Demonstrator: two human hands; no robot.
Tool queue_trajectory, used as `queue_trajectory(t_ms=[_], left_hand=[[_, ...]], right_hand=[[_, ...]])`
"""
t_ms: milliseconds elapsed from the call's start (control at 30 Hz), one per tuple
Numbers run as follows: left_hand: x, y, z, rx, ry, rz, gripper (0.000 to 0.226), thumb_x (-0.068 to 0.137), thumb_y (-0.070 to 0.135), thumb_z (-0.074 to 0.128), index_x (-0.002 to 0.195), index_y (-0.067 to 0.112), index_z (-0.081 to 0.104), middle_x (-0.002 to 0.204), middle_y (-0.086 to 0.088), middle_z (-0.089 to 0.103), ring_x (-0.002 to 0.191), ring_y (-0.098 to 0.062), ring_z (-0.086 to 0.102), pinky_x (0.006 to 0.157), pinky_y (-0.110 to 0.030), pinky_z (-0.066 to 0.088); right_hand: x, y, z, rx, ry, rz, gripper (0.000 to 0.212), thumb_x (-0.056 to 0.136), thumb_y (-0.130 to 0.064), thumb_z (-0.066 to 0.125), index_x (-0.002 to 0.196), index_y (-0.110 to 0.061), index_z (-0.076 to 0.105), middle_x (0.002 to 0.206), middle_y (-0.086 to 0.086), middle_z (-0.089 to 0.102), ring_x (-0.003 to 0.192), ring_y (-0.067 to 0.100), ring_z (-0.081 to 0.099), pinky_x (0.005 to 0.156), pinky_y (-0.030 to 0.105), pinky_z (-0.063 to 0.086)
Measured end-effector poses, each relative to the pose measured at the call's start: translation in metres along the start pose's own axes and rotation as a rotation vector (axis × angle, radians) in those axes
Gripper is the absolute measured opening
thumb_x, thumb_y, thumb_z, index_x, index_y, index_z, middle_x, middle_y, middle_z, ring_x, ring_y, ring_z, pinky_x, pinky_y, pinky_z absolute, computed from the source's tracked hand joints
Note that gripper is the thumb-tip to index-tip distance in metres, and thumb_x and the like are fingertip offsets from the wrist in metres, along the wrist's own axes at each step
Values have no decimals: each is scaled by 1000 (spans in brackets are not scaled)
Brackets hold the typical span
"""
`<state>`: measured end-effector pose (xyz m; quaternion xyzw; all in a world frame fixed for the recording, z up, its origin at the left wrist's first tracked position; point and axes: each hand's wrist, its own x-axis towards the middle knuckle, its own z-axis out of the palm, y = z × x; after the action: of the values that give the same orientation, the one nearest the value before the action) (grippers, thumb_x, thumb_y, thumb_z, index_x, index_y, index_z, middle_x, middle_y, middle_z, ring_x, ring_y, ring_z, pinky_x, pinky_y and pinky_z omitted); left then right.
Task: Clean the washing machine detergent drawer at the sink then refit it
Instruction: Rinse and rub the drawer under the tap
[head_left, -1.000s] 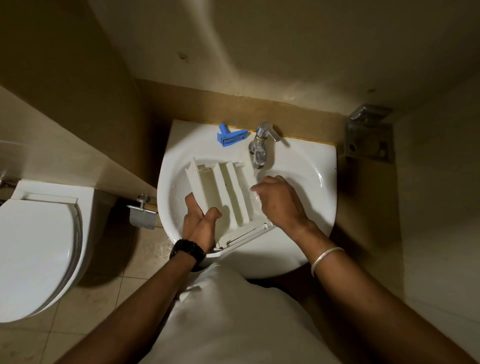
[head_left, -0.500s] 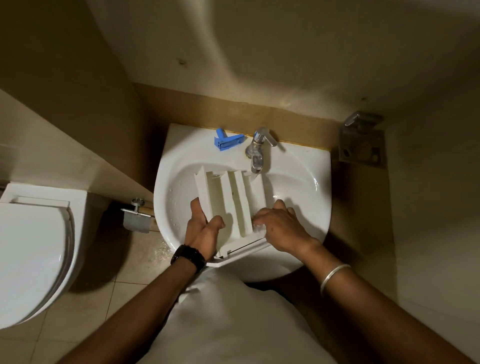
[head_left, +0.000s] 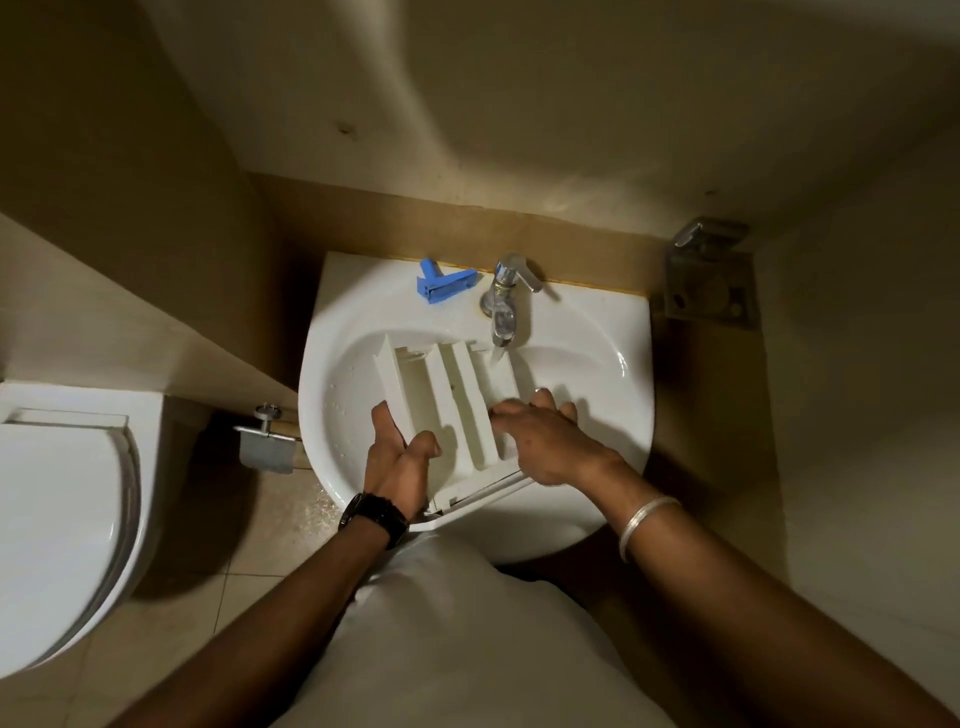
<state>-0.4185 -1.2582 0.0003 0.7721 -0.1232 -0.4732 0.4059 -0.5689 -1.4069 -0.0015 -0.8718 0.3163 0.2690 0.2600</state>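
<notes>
While under the running tap:
Detergent drawer (head_left: 457, 410): white, lying tilted in the washbasin (head_left: 597, 384), compartments up, front panel at the near rim, far end just below the spout.
Tap (head_left: 506, 301): chrome, at the back of the basin, thin stream falling onto the drawer's right far corner.
Blue plastic insert (head_left: 444, 285): on the basin's back ledge, just left of the tap, apart from the drawer.
Surroundings: toilet (head_left: 57, 519) with lid down at far left; metal paper holder (head_left: 267, 441) on the wall between toilet and basin; metal wall fitting (head_left: 709, 275) to the right (type unclear).
In the way: right wrist covering the drawer's near right corner.
Left hand (head_left: 397, 457): gripping the drawer's left wall, thumb curled over the edge into the left compartment, fingers along the outside; black watch (head_left: 374, 517) on the wrist.
Right hand (head_left: 545, 441): palm down across the drawer's right side, fingers bent over its right wall, fingertips reaching into a compartment; silver bangle (head_left: 647, 525) on the forearm.
</notes>
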Motion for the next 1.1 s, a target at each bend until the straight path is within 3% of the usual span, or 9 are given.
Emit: queue_trajectory(t_ms=[167, 267, 400, 600, 767, 867, 967, 1033, 1100], left_hand=[[0, -2, 1, 13, -14, 42, 50, 72, 28, 54, 118, 19, 39, 93, -12, 63, 72, -29, 56, 59, -35, 45], [3, -3, 3, 27, -7, 37, 54, 74, 28, 54, 124, 17, 37, 93, -20, 62, 68, -28, 54, 51, -30, 45], [4, -3, 5, 30, -12, 35, 45, 86, 19, 58, 123, 14, 34, 82, -13, 51, 55, -24, 45, 37, -24, 40], [2, -3, 3, 18, 5, 23, 57, 72, 29, 53, 125, 16, 36, 87, -12, 56, 68, -26, 51, 59, -35, 44], [2, 0, 2, 2, -9, 48, 51, 71, 27, 54, 119, 17, 39, 88, -10, 60, 70, -25, 52, 63, -38, 45], [0, 2, 3, 15, 5, 33, 52, 72, 28, 53, 120, 16, 38, 85, -11, 57, 65, -25, 49, 58, -35, 43], [-1, 3, 5, 28, 10, 7, 56, 72, 29, 51, 124, 14, 35, 75, -9, 47, 54, -22, 40, 44, -28, 37], [-2, 4, 5, 22, 17, -2, 57, 73, 29, 51, 125, 14, 35, 77, -10, 48, 53, -22, 41, 41, -28, 37], [-4, 4, 6, 27, 31, -5, 60, 73, 29, 52, 128, 15, 34, 76, -11, 49, 53, -23, 44, 43, -30, 40]], right_hand=[[-16, 11, 2, 44, -100, 38, 87, 75, 13, 32, 136, -43, 60, 146, -25, 48, 115, 17, 33, 97, 45, 29], [-5, 3, -14, -2, -120, 25, 83, 76, 11, 34, 134, -42, 61, 145, -21, 49, 110, 18, 31, 97, 45, 29], [21, -8, -29, 21, 13, -1, 92, 77, 9, 33, 147, -51, 43, 149, -22, 38, 110, 21, 31, 99, 46, 32], [12, -4, -8, 120, -44, 18, 92, 78, 7, 33, 149, -50, 38, 144, -21, 42, 115, 23, 34, 100, 47, 35], [-6, 23, 14, 135, -115, 17, 83, 78, 11, 34, 135, -44, 62, 141, -26, 46, 113, 18, 35, 102, 44, 31], [5, 29, 13, 323, 187, -46, 61, 71, 4, 38, 103, -32, 76, 124, -12, 63, 107, 22, 51, 99, 36, 37], [28, 27, 5, 628, 603, 145, 26, 83, 4, 63, 93, -21, 66, 105, -1, 61, 92, 18, 61, 84, 25, 50], [42, 21, -3, 794, 589, 260, 22, 86, -7, 78, 95, -17, 61, 101, -1, 60, 83, 13, 61, 80, 22, 51], [54, 17, -5, 779, 490, 257, 23, 89, -10, 77, 81, -18, 57, 76, -9, 58, 65, 3, 53, 69, 18, 45]])
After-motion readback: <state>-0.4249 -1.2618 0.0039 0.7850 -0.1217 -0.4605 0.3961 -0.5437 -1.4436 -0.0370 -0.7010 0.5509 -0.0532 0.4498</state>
